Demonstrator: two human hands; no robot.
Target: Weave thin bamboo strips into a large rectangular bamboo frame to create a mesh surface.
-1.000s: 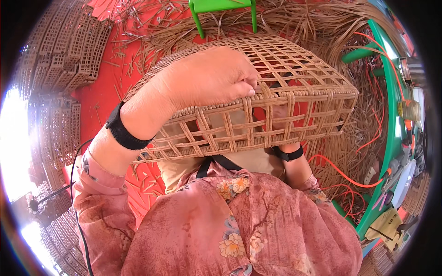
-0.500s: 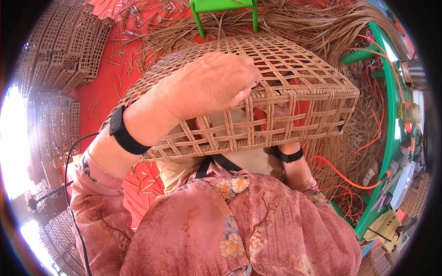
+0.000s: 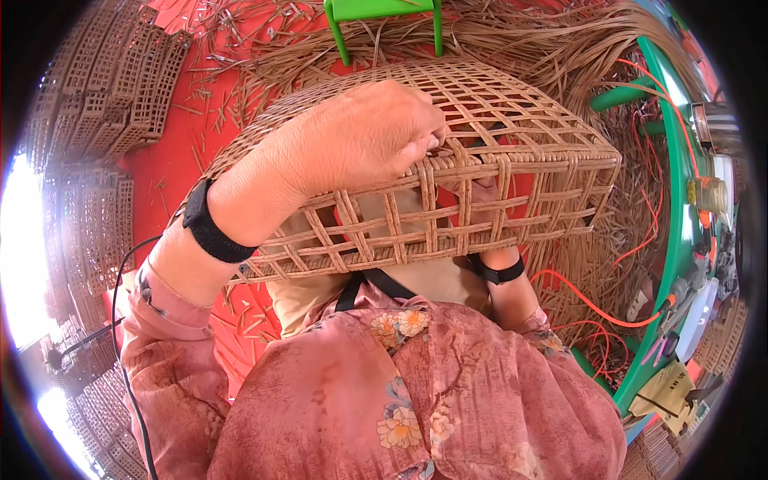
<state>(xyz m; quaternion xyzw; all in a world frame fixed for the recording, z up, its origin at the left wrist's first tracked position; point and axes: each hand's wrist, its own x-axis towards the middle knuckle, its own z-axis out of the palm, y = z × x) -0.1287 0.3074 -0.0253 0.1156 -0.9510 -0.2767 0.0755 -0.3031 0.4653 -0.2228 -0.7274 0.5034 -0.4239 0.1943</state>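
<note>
A brown open-weave basket (image 3: 552,132) lies across my lap, its wide latticed face turned up and a side with square gaps toward me. My left hand (image 3: 376,132) is laid over the near upper edge from the left. Its fingers are curled closed at the edge strands, with the thumb tip pressed on the weave; the rest of the fingertips are hidden. Reaching up from below, my right hand (image 3: 482,192) is inside or behind the basket, and parts of it show through the gaps under that same edge. Its fingers are mostly covered by the lattice.
Stacks of woven panels (image 3: 100,80) stand at the left. Loose brown strips (image 3: 552,40) cover the red floor beyond and to the right. A bright green stool (image 3: 382,10) is at the far side. Tools, a jar (image 3: 708,194) and an orange cord (image 3: 592,302) lie by the green table (image 3: 680,232).
My left hand has moved slightly up and left along the edge, its thumb tip showing a bit more. The basket stays in nearly the same place, and my right hand remains beneath it.
</note>
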